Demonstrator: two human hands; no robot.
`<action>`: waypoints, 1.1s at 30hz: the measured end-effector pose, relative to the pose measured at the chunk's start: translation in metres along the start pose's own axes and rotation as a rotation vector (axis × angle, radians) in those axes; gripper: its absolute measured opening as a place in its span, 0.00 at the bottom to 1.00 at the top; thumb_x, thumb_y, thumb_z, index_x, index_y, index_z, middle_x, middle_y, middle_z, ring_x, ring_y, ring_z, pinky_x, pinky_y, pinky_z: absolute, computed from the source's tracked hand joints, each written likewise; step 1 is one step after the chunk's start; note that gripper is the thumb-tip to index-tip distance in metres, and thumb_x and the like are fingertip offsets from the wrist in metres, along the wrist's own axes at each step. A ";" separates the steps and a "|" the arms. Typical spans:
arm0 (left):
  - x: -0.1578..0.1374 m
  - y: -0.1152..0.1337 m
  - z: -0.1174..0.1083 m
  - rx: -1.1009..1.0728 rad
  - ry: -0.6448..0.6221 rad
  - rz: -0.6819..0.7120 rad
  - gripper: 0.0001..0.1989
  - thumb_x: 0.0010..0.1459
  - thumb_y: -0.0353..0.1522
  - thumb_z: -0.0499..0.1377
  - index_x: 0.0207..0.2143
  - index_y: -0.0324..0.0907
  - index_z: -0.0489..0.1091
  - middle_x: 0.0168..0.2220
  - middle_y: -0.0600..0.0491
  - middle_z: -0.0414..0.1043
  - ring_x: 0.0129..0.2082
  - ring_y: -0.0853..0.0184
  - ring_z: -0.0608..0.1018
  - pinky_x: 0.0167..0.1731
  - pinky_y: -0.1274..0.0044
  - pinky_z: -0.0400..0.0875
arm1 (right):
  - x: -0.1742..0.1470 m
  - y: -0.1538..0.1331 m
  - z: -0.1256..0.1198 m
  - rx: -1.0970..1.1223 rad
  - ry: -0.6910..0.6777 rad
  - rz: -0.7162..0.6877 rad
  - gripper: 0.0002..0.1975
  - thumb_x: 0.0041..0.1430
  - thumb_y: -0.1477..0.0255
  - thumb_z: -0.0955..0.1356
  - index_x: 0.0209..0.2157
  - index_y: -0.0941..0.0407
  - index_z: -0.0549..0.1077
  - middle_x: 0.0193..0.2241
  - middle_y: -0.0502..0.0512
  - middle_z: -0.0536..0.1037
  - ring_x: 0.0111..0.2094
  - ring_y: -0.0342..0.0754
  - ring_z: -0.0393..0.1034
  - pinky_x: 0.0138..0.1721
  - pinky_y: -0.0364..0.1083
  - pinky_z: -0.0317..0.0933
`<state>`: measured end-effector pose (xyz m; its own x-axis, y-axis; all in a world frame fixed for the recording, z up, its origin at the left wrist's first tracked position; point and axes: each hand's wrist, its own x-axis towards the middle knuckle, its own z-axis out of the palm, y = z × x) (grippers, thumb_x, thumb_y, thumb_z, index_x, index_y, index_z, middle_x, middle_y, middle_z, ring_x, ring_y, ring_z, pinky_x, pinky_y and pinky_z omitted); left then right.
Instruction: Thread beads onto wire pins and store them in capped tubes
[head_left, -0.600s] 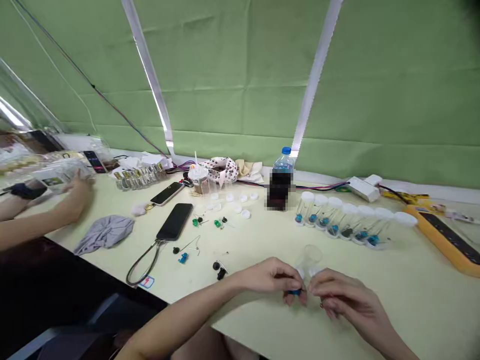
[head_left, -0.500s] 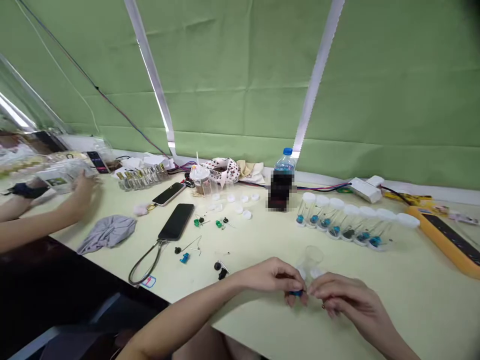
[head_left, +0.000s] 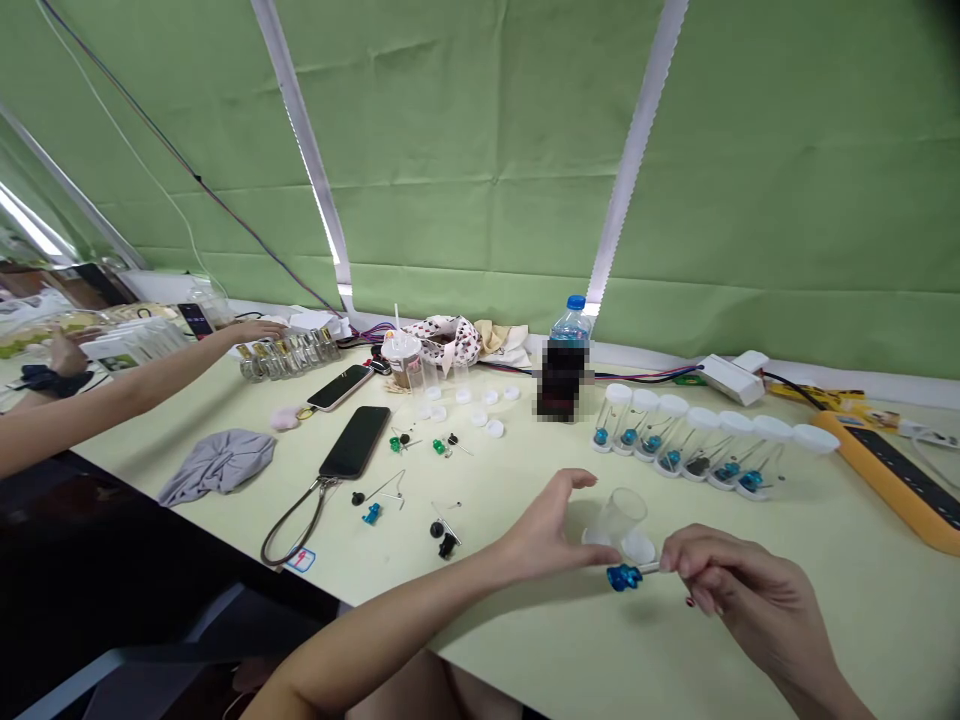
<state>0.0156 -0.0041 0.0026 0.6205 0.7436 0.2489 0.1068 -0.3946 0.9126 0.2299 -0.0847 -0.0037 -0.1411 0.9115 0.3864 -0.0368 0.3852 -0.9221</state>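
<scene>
Hands have drawn apart: left hand point(head_left: 551, 525) fingers now spread, released, beside clear vial point(head_left: 621, 517); right hand point(head_left: 739, 590) pinches blue component point(head_left: 623, 577) by its leads.

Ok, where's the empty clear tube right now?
In the head view, the empty clear tube stands low and centre on the table, between the left hand and right hand, beside a white cap.

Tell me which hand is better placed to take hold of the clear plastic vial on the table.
Left. The left hand is open and empty, curled right beside the clear plastic vial. The right hand is occupied: its fingers pinch the leads of the small blue component.
</scene>
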 end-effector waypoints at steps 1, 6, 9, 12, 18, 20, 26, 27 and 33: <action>0.000 -0.003 0.006 -0.004 -0.040 0.011 0.38 0.42 0.38 0.66 0.55 0.43 0.54 0.55 0.44 0.57 0.54 0.58 0.63 0.53 0.68 0.58 | 0.000 0.000 -0.001 0.022 0.037 -0.007 0.08 0.60 0.71 0.65 0.32 0.54 0.76 0.29 0.57 0.74 0.19 0.40 0.61 0.19 0.42 0.58; 0.004 -0.019 0.026 -0.007 -0.150 -0.034 0.41 0.43 0.35 0.66 0.58 0.44 0.49 0.52 0.45 0.62 0.50 0.59 0.67 0.47 0.69 0.62 | 0.013 -0.015 -0.003 0.104 0.268 0.025 0.06 0.57 0.70 0.68 0.29 0.55 0.75 0.28 0.54 0.72 0.17 0.36 0.56 0.17 0.41 0.54; 0.005 -0.021 0.026 0.020 -0.167 -0.084 0.32 0.50 0.33 0.61 0.56 0.44 0.53 0.45 0.48 0.68 0.44 0.63 0.70 0.42 0.73 0.64 | 0.030 -0.030 0.000 0.132 0.395 0.031 0.02 0.54 0.71 0.70 0.29 0.55 0.74 0.30 0.53 0.70 0.18 0.37 0.56 0.20 0.42 0.56; 0.002 -0.018 0.021 0.026 -0.180 -0.082 0.29 0.52 0.35 0.60 0.55 0.43 0.54 0.39 0.51 0.69 0.39 0.66 0.71 0.38 0.75 0.64 | 0.046 -0.040 0.005 0.133 0.454 0.049 0.04 0.54 0.69 0.70 0.30 0.54 0.74 0.31 0.54 0.70 0.21 0.38 0.54 0.22 0.42 0.57; -0.008 -0.007 0.009 0.053 -0.221 -0.018 0.35 0.52 0.36 0.61 0.60 0.46 0.49 0.37 0.52 0.69 0.39 0.67 0.72 0.42 0.75 0.63 | 0.051 -0.034 0.008 0.162 0.470 0.101 0.05 0.53 0.68 0.70 0.30 0.55 0.75 0.31 0.53 0.69 0.22 0.38 0.53 0.22 0.40 0.56; -0.010 -0.004 0.007 0.096 -0.233 -0.010 0.35 0.52 0.36 0.60 0.60 0.48 0.50 0.38 0.52 0.69 0.40 0.66 0.72 0.43 0.75 0.63 | 0.048 -0.028 0.005 0.169 0.490 0.114 0.05 0.53 0.68 0.70 0.30 0.55 0.75 0.31 0.52 0.69 0.22 0.38 0.53 0.21 0.39 0.55; -0.010 0.000 0.006 0.123 -0.273 0.008 0.33 0.54 0.36 0.59 0.61 0.51 0.51 0.41 0.52 0.70 0.40 0.67 0.72 0.44 0.76 0.63 | 0.041 -0.018 -0.001 0.161 0.519 0.155 0.06 0.52 0.66 0.70 0.29 0.54 0.74 0.30 0.52 0.68 0.22 0.38 0.53 0.19 0.39 0.53; -0.010 0.000 0.006 0.115 -0.285 -0.001 0.33 0.53 0.36 0.60 0.60 0.51 0.51 0.41 0.52 0.70 0.40 0.67 0.72 0.43 0.76 0.64 | 0.040 -0.017 -0.001 0.158 0.522 0.157 0.06 0.52 0.66 0.70 0.29 0.54 0.74 0.30 0.52 0.68 0.22 0.38 0.53 0.18 0.39 0.53; -0.007 -0.005 0.006 -0.039 -0.364 -0.082 0.36 0.48 0.36 0.64 0.59 0.50 0.56 0.37 0.53 0.72 0.36 0.68 0.73 0.41 0.76 0.65 | 0.036 -0.017 -0.001 0.169 0.530 0.185 0.05 0.53 0.67 0.70 0.31 0.54 0.74 0.26 0.51 0.68 0.20 0.38 0.52 0.16 0.38 0.52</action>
<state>0.0154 -0.0112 -0.0058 0.8474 0.5286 0.0497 0.1420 -0.3159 0.9381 0.2264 -0.0577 0.0258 0.3520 0.9260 0.1368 -0.2217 0.2244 -0.9489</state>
